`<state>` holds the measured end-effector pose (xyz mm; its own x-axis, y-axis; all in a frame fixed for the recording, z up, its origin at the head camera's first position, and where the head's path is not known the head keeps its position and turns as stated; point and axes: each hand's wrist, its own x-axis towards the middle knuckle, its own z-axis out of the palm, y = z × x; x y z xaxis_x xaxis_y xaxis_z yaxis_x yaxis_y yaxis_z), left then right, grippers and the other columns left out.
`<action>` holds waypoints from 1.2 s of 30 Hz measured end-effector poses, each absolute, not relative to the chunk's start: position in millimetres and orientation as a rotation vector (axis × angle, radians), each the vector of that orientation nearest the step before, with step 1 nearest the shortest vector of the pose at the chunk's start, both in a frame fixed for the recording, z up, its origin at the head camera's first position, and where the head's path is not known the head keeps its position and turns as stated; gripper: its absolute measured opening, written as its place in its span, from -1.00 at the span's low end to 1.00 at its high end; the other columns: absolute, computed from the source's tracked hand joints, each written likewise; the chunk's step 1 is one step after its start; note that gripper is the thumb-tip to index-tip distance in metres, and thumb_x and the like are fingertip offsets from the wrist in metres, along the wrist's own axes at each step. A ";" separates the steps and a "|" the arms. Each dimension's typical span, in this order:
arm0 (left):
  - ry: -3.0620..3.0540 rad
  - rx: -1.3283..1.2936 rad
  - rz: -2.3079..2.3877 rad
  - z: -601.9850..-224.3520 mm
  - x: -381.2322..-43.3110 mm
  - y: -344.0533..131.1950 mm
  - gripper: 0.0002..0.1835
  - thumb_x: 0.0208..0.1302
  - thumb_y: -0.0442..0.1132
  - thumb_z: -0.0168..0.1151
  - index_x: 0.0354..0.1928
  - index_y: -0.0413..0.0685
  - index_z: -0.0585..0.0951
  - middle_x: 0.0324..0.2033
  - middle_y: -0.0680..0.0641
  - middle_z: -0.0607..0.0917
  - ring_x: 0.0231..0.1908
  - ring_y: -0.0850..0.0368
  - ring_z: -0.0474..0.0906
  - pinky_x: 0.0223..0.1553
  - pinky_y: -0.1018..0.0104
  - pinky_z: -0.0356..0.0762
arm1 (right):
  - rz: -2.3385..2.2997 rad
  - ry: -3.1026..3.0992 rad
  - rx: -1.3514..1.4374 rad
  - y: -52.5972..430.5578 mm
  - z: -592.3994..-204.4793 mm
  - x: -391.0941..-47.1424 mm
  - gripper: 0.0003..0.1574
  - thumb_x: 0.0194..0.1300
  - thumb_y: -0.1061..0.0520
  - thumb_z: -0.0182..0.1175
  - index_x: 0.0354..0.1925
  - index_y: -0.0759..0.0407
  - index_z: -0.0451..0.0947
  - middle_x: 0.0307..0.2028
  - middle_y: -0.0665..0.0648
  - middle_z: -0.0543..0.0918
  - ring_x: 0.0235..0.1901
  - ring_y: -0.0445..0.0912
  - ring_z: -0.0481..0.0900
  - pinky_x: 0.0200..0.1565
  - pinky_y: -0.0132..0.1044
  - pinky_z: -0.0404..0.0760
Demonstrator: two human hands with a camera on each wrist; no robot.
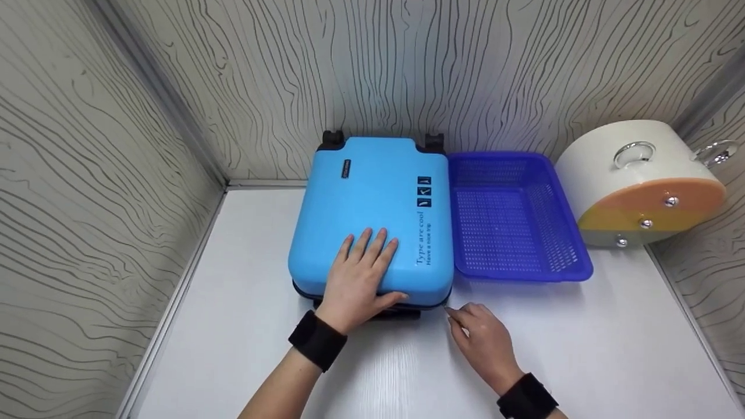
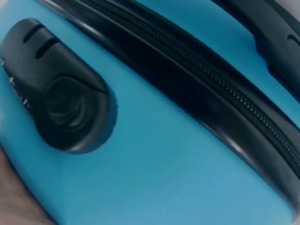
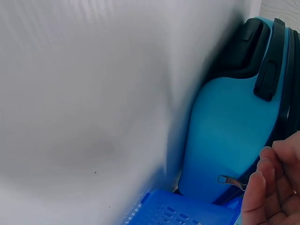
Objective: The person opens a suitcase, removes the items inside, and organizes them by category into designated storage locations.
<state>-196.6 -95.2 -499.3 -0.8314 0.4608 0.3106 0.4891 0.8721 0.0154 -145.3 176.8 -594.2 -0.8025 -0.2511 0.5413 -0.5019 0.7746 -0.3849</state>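
A light blue hard-shell suitcase (image 1: 372,203) lies flat on the white table. My left hand (image 1: 361,285) rests on its lid near the front edge, fingers straight and spread, thumb over the rim. In the left wrist view, a black combination lock (image 2: 70,110) stands beside the black zipper (image 2: 220,82). At the suitcase's front right corner, my right hand (image 1: 482,337) has thumb and forefinger brought together on a zipper pull. In the right wrist view, the metal zipper pull (image 3: 230,181) sticks out past the curled fingers (image 3: 256,192); the exact pinch is hidden.
A blue perforated plastic basket (image 1: 521,273) stands against the suitcase's right side. Behind it to the right is a white round-sided case (image 1: 605,145) with an orange, yellow and green face and metal handles. Wood-patterned panels (image 1: 372,70) close in the back and sides.
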 end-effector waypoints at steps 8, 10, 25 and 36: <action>-2.730 -0.710 -0.111 -499.7 -187.6 -91.0 0.11 0.18 0.58 0.12 0.61 0.09 0.17 0.56 -0.09 0.18 0.56 -0.12 -0.02 0.50 -0.16 -0.08 | 0.750 -2.488 0.557 176.0 -594.2 -138.6 -0.74 0.01 0.41 0.52 -0.27 0.20 0.81 -0.46 -0.13 0.55 -0.45 -0.32 0.41 -0.47 -0.48 0.42; -2.726 -0.704 -0.114 -499.7 -185.3 -89.7 0.11 0.18 0.58 0.12 0.61 0.09 0.18 0.56 -0.09 0.18 0.56 -0.12 -0.02 0.50 -0.16 -0.07 | 0.756 -2.492 0.551 175.9 -593.4 -136.7 -0.74 0.01 0.41 0.51 -0.27 0.21 0.81 -0.46 -0.13 0.56 -0.44 -0.33 0.42 -0.46 -0.48 0.43; -2.704 -0.664 -0.075 -501.3 -172.8 -77.8 0.11 0.19 0.58 0.10 0.61 0.08 0.17 0.56 -0.11 0.20 0.55 -0.14 0.04 0.49 -0.17 -0.04 | 0.763 -2.548 0.602 151.3 -590.4 -119.1 -0.78 0.04 0.35 0.54 -0.28 0.18 0.80 -0.41 -0.09 0.62 -0.38 -0.28 0.52 -0.38 -0.38 0.56; -2.723 -0.668 -0.088 -504.1 -172.6 -79.3 0.12 0.18 0.58 0.11 0.62 0.06 0.16 0.56 -0.11 0.18 0.56 -0.14 0.00 0.50 -0.17 -0.11 | 0.787 -2.531 0.713 93.0 -594.3 -113.2 -0.86 0.20 0.26 0.46 -0.22 0.18 0.78 -0.26 0.01 0.70 -0.26 -0.11 0.66 -0.21 -0.18 0.65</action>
<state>-172.6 -79.3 -504.1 -0.8337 0.4392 0.3346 0.4599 0.8877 -0.0191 -113.2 93.0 -594.3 -0.7926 -0.3496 0.4995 -0.5713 0.7121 -0.4081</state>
